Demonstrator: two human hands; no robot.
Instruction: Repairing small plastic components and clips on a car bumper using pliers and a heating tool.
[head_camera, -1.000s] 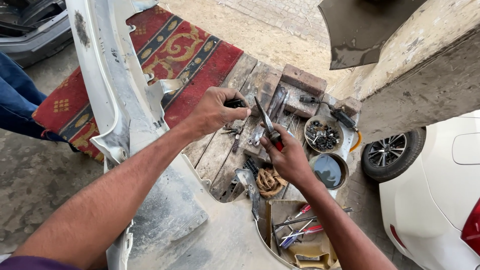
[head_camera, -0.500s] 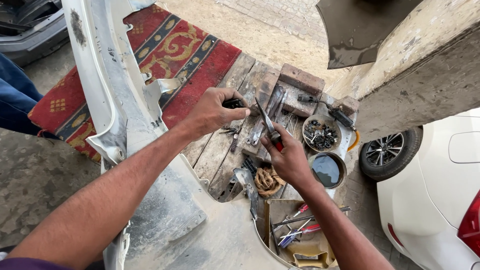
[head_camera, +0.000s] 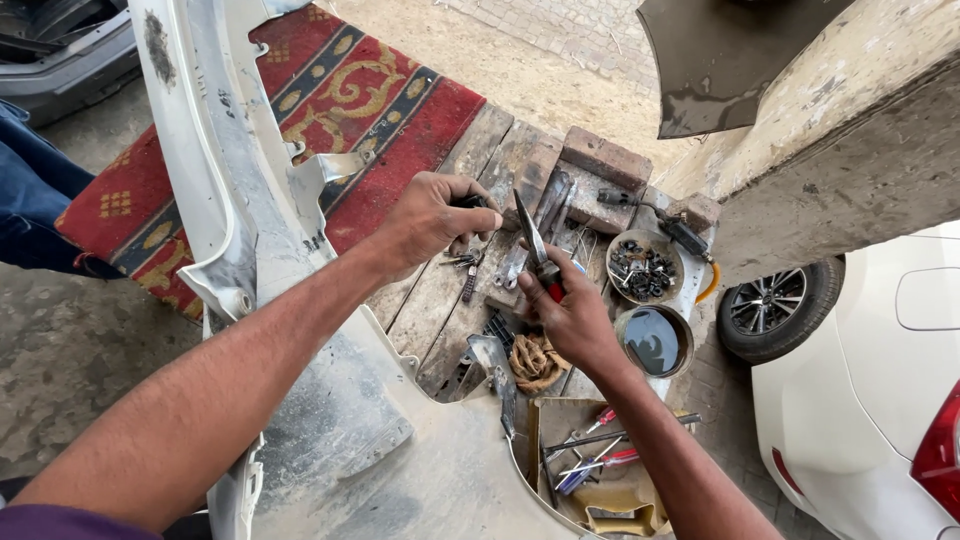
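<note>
The right hand (head_camera: 572, 318) has its fingers clamped around red-handled metal pliers (head_camera: 537, 252), whose dull grey jaws point up and away over the weathered wooden plank platform (head_camera: 440, 290). The left hand (head_camera: 432, 217) is curled shut on a small dark tool (head_camera: 470, 201), mostly hidden. Just beyond sit a round bowl of dark screws (head_camera: 642, 268) and a white dusty car bumper (head_camera: 230, 190).

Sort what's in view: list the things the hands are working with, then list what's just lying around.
In hand:
left hand, closed on a small dark object
right hand, holding red-handled pliers

Lying about:
bowl of small metal parts
coil of rope
box of screwdrivers
patterned red rug
</note>
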